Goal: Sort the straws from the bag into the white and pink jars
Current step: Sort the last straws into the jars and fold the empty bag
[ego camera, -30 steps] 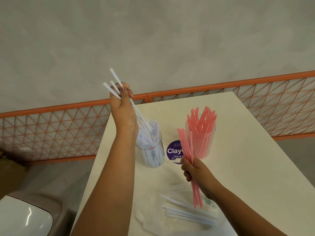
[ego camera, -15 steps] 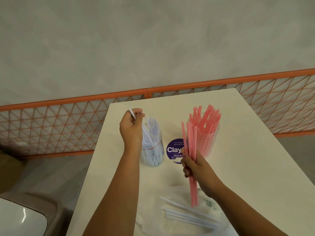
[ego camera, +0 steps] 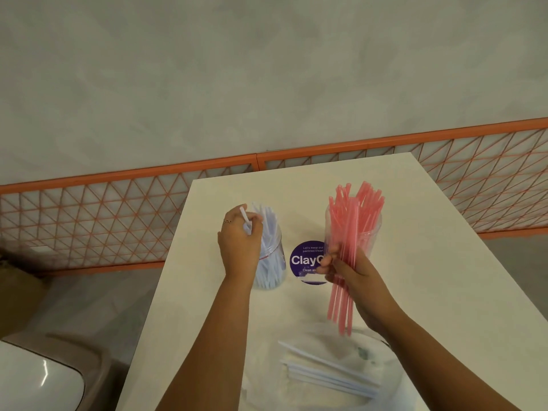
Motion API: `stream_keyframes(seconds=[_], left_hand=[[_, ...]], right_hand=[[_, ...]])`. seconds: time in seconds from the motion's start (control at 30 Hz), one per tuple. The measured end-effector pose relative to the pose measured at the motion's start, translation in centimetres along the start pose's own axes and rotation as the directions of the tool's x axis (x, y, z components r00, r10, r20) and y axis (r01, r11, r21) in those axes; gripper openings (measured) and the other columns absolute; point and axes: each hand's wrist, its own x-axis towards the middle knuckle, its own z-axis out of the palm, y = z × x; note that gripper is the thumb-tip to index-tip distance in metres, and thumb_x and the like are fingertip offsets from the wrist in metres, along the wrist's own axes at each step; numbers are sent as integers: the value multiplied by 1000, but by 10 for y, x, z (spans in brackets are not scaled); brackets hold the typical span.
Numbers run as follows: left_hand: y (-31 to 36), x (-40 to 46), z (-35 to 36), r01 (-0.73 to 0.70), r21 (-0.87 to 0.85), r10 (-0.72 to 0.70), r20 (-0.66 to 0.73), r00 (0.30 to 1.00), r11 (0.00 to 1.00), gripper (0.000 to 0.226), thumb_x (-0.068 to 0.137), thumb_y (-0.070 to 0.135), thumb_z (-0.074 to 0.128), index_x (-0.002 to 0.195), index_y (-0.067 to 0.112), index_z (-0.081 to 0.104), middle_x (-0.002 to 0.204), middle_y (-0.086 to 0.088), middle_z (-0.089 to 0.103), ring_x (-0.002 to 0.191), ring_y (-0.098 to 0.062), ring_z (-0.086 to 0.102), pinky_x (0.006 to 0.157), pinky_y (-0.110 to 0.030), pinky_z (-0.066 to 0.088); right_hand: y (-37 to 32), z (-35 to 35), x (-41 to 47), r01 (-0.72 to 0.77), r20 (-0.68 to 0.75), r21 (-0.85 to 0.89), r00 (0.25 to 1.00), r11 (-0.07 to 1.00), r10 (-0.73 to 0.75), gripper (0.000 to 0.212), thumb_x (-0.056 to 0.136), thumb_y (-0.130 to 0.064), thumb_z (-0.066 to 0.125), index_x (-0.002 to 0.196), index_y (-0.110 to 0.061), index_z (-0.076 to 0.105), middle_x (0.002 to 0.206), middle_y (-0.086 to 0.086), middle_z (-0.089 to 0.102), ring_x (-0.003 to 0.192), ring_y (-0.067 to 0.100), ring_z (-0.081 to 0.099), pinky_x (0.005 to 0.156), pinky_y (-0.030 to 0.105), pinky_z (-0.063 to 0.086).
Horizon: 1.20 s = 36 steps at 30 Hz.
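The table (ego camera: 430, 262) carried everything, and the round purple sticker (ego camera: 307, 261) on it served as the marker for places. Nearer the person than the sticker lay the clear bag (ego camera: 326, 378), with several white straws (ego camera: 332, 376) left in it, their long axes lying flat and running from near the sticker's side toward the lower right. No pink ones could be made out in the bag.

Right of the sticker stood the pink jar (ego camera: 360, 235), already well filled, its straws upright and fanning a little at the top. Left of the sticker stood the white jar (ego camera: 271, 262), also well stocked with upright, leaning straws.

The right hand (ego camera: 353, 274), just in front of the pink jar, curled its fingers round a bundle of pink straws (ego camera: 341, 280) held nearly upright, lower ends hanging above the bag. The left hand (ego camera: 240, 241), at the white jar's mouth, pinched a white straw (ego camera: 246, 221) tilted up and away to the left.

By my judgement the sorting was well past halfway: both handfuls had yet to go in, and the bag's last white straws remained.
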Motion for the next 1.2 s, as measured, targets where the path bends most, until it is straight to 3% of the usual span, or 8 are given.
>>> stream_keyframes(seconds=[0.13, 0.23, 0.3, 0.53, 0.67, 0.77, 1.07, 1.2], left_hand=[[15, -2, -3, -97, -156, 76, -136, 988, 983, 20, 89, 16, 59, 109, 13, 59, 116, 0, 63, 109, -16, 58, 87, -11, 40], [23, -1, -3, -188, -163, 153, -206, 967, 968, 23, 91, 14, 56, 113, 16, 56, 116, 2, 64, 108, -14, 58, 99, -30, 44], [19, 0, -1, -216, -40, 203, -218, 955, 975, 21, 93, 14, 51, 113, 18, 58, 117, 2, 64, 110, -14, 59, 114, -44, 27], [2, -4, 10, -168, 333, 164, 40, 986, 928, 41, 96, 36, 35, 128, 18, 55, 142, -1, 48, 140, -18, 30, 115, -44, -5], [31, -11, 13, -338, 100, 346, -71, 936, 936, 40, 96, 35, 39, 128, 16, 53, 143, -1, 46, 139, -13, 28, 116, -27, 6], [57, -19, 25, -250, -242, 282, 108, 953, 938, 40, 98, 28, 39, 136, 19, 43, 147, 3, 39, 139, -4, 24, 106, -2, 18], [76, -28, 77, -106, -185, 179, 443, 879, 977, 52, 97, 38, 36, 146, 27, 19, 155, 6, 23, 142, -13, 23, 107, -21, 24], [76, -31, 91, -199, -172, 257, 466, 847, 965, 51, 98, 30, 39, 146, 26, 22, 156, 5, 18, 143, -13, 19, 112, -28, 25]], right_hand=[[-8, -8, 4, 42, -72, 15, 997, 999, -41, 18, 98, -5, 39, 100, -10, 56, 78, 1, 64, 79, 18, 63, 80, 33, 54], [-18, -9, 7, 91, -113, 36, 990, 995, -86, 19, 99, -8, 39, 94, -11, 58, 73, -2, 63, 73, 15, 60, 81, 35, 52], [-25, -10, 8, 122, -132, 57, 985, 991, -114, 21, 99, -11, 38, 92, -15, 57, 73, -2, 60, 71, 17, 57, 79, 36, 51], [-44, -17, 18, 230, -214, 47, 953, 972, -215, 22, 101, -16, 32, 92, -12, 52, 69, 0, 52, 59, 9, 50, 67, 32, 47], [-64, -19, 32, 327, -290, 132, 915, 936, -279, 23, 102, -17, 32, 86, -16, 49, 61, -7, 45, 51, 5, 41, 56, 24, 39], [-93, -21, 45, 466, -340, 157, 854, 871, -395, 20, 102, -15, 31, 89, -16, 46, 59, -9, 43, 50, 6, 38, 53, 21, 37], [-151, -9, 61, 805, -271, -151, 525, 574, -807, 16, 100, -8, 33, 93, -19, 43, 69, -4, 39, 57, 8, 38, 51, 31, 35], [-132, -5, 73, 752, -209, -296, 550, 588, -809, 16, 100, -12, 34, 93, -24, 43, 69, -6, 42, 57, 12, 40, 53, 31, 38]])
